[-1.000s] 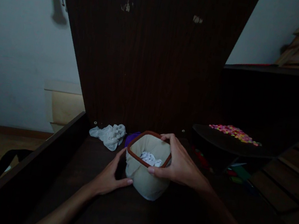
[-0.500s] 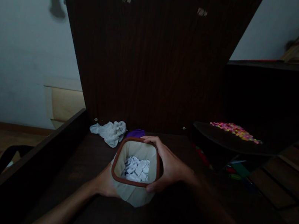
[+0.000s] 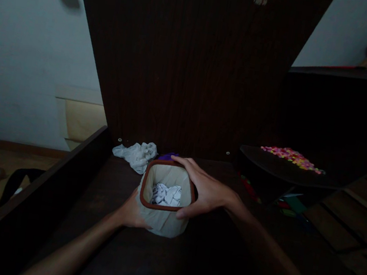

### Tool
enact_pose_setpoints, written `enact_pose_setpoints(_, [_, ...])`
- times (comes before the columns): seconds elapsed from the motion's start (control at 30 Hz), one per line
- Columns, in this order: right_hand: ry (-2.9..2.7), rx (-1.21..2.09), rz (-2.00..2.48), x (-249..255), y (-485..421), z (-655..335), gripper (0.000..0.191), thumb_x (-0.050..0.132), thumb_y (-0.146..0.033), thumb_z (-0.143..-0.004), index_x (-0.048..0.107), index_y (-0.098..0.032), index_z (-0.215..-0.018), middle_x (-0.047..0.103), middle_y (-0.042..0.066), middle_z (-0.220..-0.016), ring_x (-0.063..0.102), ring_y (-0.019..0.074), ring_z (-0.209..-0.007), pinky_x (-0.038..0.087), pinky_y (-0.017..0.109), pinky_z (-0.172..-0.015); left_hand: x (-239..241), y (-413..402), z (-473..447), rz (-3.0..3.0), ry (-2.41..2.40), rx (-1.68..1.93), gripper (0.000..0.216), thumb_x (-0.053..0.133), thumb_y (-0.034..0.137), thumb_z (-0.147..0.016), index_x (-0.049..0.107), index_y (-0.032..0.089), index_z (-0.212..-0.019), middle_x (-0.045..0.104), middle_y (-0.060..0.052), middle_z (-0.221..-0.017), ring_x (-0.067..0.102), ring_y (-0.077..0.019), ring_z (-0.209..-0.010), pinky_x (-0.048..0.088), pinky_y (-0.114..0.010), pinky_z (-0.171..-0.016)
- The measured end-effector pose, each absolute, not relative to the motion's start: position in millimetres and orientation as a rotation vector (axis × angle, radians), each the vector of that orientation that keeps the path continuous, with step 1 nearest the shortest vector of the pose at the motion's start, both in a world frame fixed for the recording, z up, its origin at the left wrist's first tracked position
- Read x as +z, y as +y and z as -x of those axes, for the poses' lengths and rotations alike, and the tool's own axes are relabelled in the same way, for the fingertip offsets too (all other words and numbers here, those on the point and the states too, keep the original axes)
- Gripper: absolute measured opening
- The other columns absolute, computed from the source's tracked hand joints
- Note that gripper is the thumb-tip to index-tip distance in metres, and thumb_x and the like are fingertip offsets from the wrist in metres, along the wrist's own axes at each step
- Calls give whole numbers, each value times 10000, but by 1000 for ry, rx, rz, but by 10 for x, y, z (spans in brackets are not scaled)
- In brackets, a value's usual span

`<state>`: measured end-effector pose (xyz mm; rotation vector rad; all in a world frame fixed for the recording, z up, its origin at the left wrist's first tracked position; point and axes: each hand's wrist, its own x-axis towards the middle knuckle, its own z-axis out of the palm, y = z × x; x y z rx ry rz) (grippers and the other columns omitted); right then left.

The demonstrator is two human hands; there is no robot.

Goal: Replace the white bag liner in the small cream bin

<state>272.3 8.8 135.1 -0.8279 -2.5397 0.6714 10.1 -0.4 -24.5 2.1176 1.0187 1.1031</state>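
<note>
A small cream fabric basket with a brown rim stands on the dark wooden surface in front of me. Crumpled white paper or cloth lies inside it. My right hand grips the basket's right rim, thumb at the front and fingers curled over the far edge. My left hand is pressed against the basket's lower left side, its fingers hidden behind the fabric.
A crumpled white cloth and a purple item lie behind the basket by the dark back panel. A dark tray with several colourful small pieces sits at the right. A raised wooden edge runs along the left.
The basket has been turned upright and drawn a little closer, so its inside now shows. My left hand has slid under its left side; my right hand keeps its hold on the rim.
</note>
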Motion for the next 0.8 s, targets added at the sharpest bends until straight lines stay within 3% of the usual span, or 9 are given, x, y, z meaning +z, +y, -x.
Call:
enact_pose_setpoints(0.13, [-2552,552,822,1360,104,-2589,1290,874,-669,-523,280,-163,-1550,415,186,-1492,398,351,-1395,351,506,-1169,-72,-31,-188,-1996,962,1209,1333,874,668,-497,236,194,-1568,448,-184,-1542,357,-463,-1455,255,-662,-1223])
enact_pose_setpoints(0.27, [-2568,487,742,1347,134,-2521,1155,866,-646,-552,379,-145,-1471,477,179,-1415,442,337,-1319,379,499,-1137,115,-81,-247,-1966,864,1247,1184,908,579,-507,379,228,-1507,489,-154,-1523,448,-439,-1407,300,-631,-1220])
enact_pose_setpoints(0.47, [-2548,488,737,1327,133,-2529,1038,874,-602,-568,420,-155,-1387,478,167,-1389,448,324,-1290,383,489,-1121,214,-110,-267,-1919,898,1202,1076,932,513,-465,508,254,-1419,492,-120,-1533,441,-453,-1406,309,-639,-1213])
enact_pose_setpoints(0.6, [-2531,496,773,1319,128,-2534,1036,888,-590,-555,418,-157,-1371,486,162,-1372,467,322,-1279,397,486,-1107,234,-113,-285,-1915,877,1203,861,921,497,-496,628,239,-1264,543,-116,-1482,436,-448,-1409,314,-625,-1214])
enact_pose_setpoints(0.7, [-2517,489,777,1322,132,-2532,1033,896,-592,-535,426,-175,-1356,500,149,-1344,490,321,-1251,417,491,-1083,222,-111,-292,-1904,872,1192,797,918,507,-483,664,226,-1184,607,-135,-1399,456,-453,-1390,333,-628,-1199])
enact_pose_setpoints(0.8, [-2505,491,783,1331,138,-2533,1033,903,-590,-517,435,-181,-1342,500,141,-1329,504,316,-1231,428,482,-1068,201,-107,-289,-1893,892,1207,885,916,526,-467,628,229,-1249,617,-144,-1385,466,-448,-1384,344,-629,-1192])
